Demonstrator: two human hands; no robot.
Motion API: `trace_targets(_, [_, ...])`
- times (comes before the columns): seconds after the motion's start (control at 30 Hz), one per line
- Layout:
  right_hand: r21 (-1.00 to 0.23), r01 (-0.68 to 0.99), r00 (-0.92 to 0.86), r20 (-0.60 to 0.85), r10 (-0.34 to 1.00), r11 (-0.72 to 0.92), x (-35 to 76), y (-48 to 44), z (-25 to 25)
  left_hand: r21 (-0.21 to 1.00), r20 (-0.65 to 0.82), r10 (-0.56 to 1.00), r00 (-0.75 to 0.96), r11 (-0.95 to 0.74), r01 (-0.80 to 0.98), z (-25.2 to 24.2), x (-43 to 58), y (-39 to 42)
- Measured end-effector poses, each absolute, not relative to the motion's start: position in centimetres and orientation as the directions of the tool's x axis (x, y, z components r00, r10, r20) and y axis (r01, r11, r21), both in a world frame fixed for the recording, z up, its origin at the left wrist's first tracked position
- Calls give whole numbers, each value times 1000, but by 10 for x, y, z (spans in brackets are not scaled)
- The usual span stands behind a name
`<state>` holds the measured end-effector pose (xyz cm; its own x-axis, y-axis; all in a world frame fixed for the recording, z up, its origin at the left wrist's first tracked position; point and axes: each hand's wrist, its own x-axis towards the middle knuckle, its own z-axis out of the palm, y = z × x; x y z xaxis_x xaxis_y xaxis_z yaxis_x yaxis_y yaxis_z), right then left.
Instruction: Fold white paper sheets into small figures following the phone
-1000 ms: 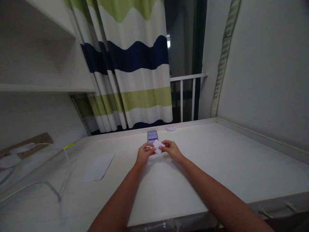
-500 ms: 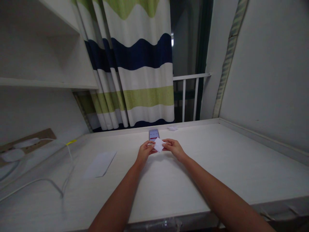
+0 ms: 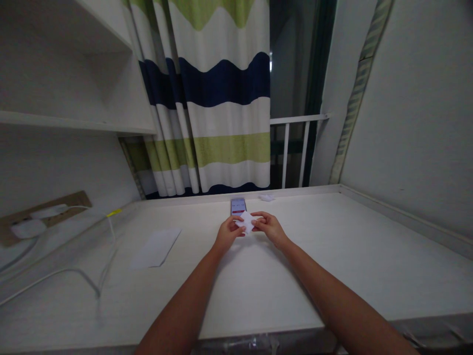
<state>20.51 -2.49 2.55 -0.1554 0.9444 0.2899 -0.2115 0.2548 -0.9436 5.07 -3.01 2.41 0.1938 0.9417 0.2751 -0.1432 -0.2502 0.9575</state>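
Observation:
A small white piece of paper (image 3: 247, 221) is pinched between both my hands above the white desk (image 3: 258, 281). My left hand (image 3: 228, 232) grips its left side with fingers closed. My right hand (image 3: 269, 227) holds the right side, fingers curled on it. Just beyond the paper a phone (image 3: 238, 205) lies flat on the desk with its screen lit.
A folded white sheet (image 3: 155, 248) lies on the desk to the left. A white cable (image 3: 74, 272) runs from a wall socket strip (image 3: 40, 217). A small white scrap (image 3: 266, 197) sits near the far edge. A striped curtain (image 3: 218, 98), a shelf and a railing stand behind.
My hands have drawn closer together on the paper, which now looks smaller and more folded. The view has shifted slightly to the left.

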Motion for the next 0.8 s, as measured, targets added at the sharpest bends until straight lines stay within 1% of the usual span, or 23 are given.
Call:
trace_targets(0.17, [-917,-157,-155,391,907,368,203,-25,24,955,291,946,145,-277,-108,26,48,-29])
trace_targets(0.33, [-888,19,-153,452,879,460,204,-21,22,957,288,946,146,-282,-62,27,45,-28])
trace_targets(0.43, [-884,67,-132,452,882,463,204,-21,22,953,304,940,158,-301,-42,26,45,-28])
trace_targets(0.6, [-893,83,-107,433,895,442,203,-25,26,938,345,924,167,-347,-16,24,44,-25])
trace_targets(0.8, [-914,88,-79,391,917,397,202,-30,32,934,354,927,122,-356,-6,29,44,-28])
